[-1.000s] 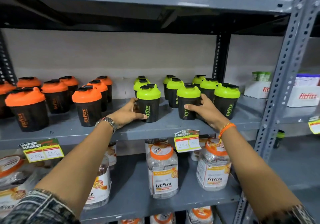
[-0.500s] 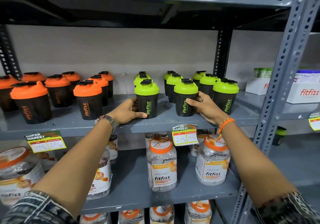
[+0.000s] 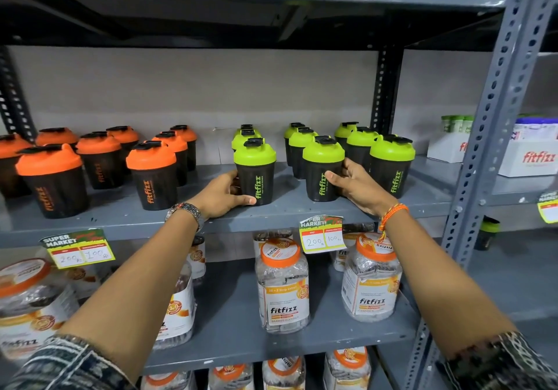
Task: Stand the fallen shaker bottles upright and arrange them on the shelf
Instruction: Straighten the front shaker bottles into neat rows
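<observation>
We see a shelf of upright shaker bottles, with two hands squaring up the front green ones.

On the shelf point(image 3: 120, 222), orange-lidded bottles point(image 3: 152, 175) stand at left. Our left hand point(image 3: 222, 197) wraps the front green-lidded bottle point(image 3: 255, 172); our right hand point(image 3: 354, 184) holds its neighbouring green bottle point(image 3: 323, 169), both standing on the shelf. We see none lying down, so we judge only final straightening remains.

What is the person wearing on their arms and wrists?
The left hand has a beaded bracelet in dark, silvery and reddish tones at the wrist. The right hand has an orange thread band. Both forearms are bare, with dark patterned sleeves pushed up.
</observation>
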Tool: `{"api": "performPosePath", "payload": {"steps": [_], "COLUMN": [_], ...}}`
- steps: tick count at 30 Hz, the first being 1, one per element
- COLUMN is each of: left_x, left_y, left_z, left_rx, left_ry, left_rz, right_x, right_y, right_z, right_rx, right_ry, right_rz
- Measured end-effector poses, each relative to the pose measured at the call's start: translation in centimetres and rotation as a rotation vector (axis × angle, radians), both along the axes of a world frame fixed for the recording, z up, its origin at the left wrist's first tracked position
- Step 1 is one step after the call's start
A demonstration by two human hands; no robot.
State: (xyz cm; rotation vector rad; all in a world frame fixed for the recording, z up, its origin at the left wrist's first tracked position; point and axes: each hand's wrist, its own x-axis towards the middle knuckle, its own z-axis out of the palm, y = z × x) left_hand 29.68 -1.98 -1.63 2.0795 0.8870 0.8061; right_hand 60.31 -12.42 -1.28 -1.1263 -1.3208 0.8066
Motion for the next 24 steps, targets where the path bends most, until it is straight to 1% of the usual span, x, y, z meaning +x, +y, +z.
{"api": "performPosePath", "payload": {"steps": [6,8,10,12,15,17,19,21,23,24], "left_x": [-0.1,-0.5,-1.5,-2.9,-5.9,-8.4,-11.6,-15.0,-18.4,-20.2], "left_y": [-0.2,-0.4,-0.5,-1.1,-2.4,-3.4,-4.0,-4.2,-4.2,-4.0], "left_z": [0.1,0.4,0.8,1.1,1.1,1.1,1.1,0.9,0.7,0.6], "left_rx": [-0.039,-0.079,-0.075,-0.03,0.02,0.098,0.202,0.311,0.418,0.465], "left_ry": [-0.008,-0.033,-0.038,-0.057,-0.213,-0.329,-0.436,-0.522,-0.592,-0.624], "left_rz": [0.011,0.01,0.03,0.078,0.113,0.161,0.234,0.321,0.415,0.459], "right_x": [-0.2,-0.8,-1.8,-3.3,-7.0,-10.6,-14.7,-19.0,-23.1,-25.1], "right_y": [-0.5,-1.3,-2.1,-3.0,-4.0,-4.4,-4.4,-3.5,-2.1,-1.3], "right_z": [0.2,0.7,1.2,1.5,1.5,1.3,1.3,1.1,0.6,0.3], "right_rx": [-0.015,-0.007,0.031,0.101,0.242,0.386,0.525,0.622,0.649,0.63], "right_ry": [-0.007,-0.059,-0.137,-0.213,-0.319,-0.347,-0.341,-0.32,-0.306,-0.293], "right_rz": [-0.006,-0.046,-0.195,-0.446,-0.738,-0.83,-0.831,-0.74,-0.602,-0.524]}}
